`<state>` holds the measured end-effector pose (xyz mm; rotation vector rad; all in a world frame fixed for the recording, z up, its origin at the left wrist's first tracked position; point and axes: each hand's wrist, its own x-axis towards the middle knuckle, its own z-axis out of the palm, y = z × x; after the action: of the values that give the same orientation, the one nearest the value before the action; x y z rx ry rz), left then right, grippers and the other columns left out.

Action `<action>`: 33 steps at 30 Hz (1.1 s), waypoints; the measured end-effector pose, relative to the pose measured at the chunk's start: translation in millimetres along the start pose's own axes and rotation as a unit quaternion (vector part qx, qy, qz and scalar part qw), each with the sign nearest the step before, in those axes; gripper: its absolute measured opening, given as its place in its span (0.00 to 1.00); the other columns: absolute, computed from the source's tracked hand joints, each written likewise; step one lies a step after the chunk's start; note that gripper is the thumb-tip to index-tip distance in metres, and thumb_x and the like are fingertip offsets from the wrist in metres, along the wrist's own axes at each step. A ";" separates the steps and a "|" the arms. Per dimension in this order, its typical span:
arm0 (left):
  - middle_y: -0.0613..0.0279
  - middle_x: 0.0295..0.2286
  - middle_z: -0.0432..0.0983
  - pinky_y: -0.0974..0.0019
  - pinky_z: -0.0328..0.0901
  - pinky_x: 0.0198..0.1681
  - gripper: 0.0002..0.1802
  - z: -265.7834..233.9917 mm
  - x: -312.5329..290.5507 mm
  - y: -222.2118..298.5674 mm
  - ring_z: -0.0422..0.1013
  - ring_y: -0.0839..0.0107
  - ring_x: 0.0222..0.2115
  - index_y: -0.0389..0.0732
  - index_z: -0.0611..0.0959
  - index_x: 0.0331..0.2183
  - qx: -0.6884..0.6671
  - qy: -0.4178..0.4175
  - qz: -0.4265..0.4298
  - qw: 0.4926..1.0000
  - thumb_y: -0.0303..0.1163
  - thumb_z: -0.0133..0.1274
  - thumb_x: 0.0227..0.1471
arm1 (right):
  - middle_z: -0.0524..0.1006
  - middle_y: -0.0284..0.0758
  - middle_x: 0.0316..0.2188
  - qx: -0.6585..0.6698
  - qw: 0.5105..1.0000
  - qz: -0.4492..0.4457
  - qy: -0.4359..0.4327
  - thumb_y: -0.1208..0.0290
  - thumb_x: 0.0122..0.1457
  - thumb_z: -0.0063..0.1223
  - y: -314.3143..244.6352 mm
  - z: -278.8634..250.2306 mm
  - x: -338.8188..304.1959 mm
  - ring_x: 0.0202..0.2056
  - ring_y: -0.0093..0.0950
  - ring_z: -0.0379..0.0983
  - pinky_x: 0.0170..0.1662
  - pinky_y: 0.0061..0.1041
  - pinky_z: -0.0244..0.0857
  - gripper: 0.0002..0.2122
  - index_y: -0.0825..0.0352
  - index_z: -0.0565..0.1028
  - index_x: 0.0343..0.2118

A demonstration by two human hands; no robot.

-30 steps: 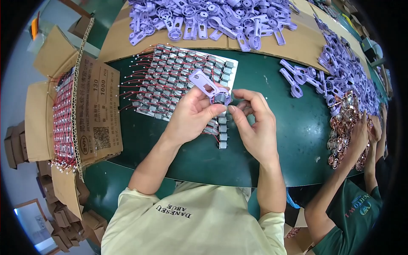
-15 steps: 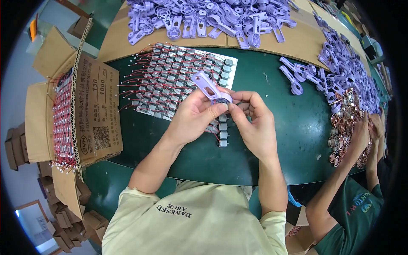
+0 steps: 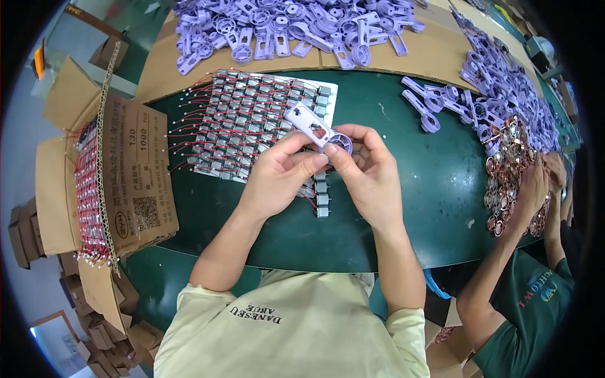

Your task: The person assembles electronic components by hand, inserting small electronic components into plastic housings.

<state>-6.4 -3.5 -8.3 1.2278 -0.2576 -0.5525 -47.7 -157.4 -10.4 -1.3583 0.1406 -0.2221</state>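
A: What are the person's hands doing?

B: Both are grasping one lavender plastic housing (image 3: 305,121). The left hand (image 3: 280,177) pinches it between thumb and fingers near where the slotted handle meets the round end, and the right hand (image 3: 368,174) has thumb and fingers on that round end.

A: Where is it, exactly?

B: Raised between the two hands, over the green surface (image 3: 428,214), in front of the person's chest. It's tilted, handle toward the upper left, round end lower and to the right. Fingers cover part of it, so I can't tell what sits inside the round end.

A: What's just beyond it?

B: Rows of small silver motors (image 3: 236,123) on a white sheet (image 3: 331,107), with red wires (image 3: 189,131) trailing off to the left. A short column of motors runs from the near right corner toward the person.

A: And farther out?

B: At the back, a heap of lavender housings (image 3: 296,30) on flattened cardboard (image 3: 435,58). A second heap (image 3: 504,79) lies to the right, above a pile of copper-coloured rings (image 3: 500,186), where a co-worker's hand (image 3: 533,184) reaches in. On the left stands an open carton (image 3: 142,170) packed with red-wired parts (image 3: 89,189).
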 end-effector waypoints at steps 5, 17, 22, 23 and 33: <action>0.60 0.47 0.67 0.69 0.67 0.50 0.15 -0.7 -1.1 -4.7 0.70 0.72 0.47 0.28 0.75 0.47 0.063 0.017 0.069 0.995 0.19 0.50 0.57 | 0.73 0.35 0.37 -0.017 1.000 0.009 0.007 0.77 0.57 0.56 0.0 4.5 -1.5 0.34 0.20 0.73 0.35 0.19 0.69 0.10 0.73 0.73 0.41; 0.59 0.43 0.69 0.72 0.65 0.45 0.13 5.1 -2.9 -7.6 0.69 0.75 0.42 0.28 0.77 0.44 0.226 0.006 0.149 0.963 0.19 0.50 0.56 | 0.73 0.35 0.33 0.118 0.982 0.146 -0.004 0.79 0.58 0.52 -4.5 -1.6 0.7 0.34 0.16 0.68 0.36 0.18 0.65 0.09 0.71 0.66 0.40; 0.61 0.42 0.68 0.73 0.65 0.45 0.12 1.5 0.7 -7.0 0.68 0.76 0.42 0.28 0.77 0.45 0.113 0.019 0.107 0.988 0.20 0.48 0.58 | 0.74 0.34 0.36 0.142 0.982 0.120 -0.035 0.78 0.59 0.53 -4.8 -0.5 1.6 0.36 0.17 0.69 0.40 0.17 0.65 0.11 0.72 0.67 0.43; 0.61 0.42 0.68 0.73 0.65 0.45 0.12 -0.4 1.0 -7.1 0.68 0.76 0.42 0.28 0.77 0.45 0.085 0.025 0.080 0.993 0.20 0.48 0.58 | 0.74 0.34 0.36 0.136 0.982 0.127 -0.042 0.78 0.60 0.53 -5.9 -4.8 2.0 0.37 0.18 0.69 0.42 0.17 0.65 0.12 0.73 0.68 0.45; 0.61 0.38 0.69 0.71 0.69 0.41 0.12 3.8 1.0 -8.3 0.72 0.75 0.37 0.30 0.76 0.39 0.121 0.056 0.110 0.985 0.19 0.56 0.51 | 0.73 0.35 0.35 0.045 0.996 0.064 -0.034 0.80 0.61 0.49 1.1 7.9 -3.4 0.37 0.18 0.70 0.41 0.19 0.67 0.09 0.73 0.65 0.43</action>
<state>-9.5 -9.1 -14.9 1.4392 -0.3682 -0.2643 -49.1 -148.8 -9.9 -1.2609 0.1581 -0.0746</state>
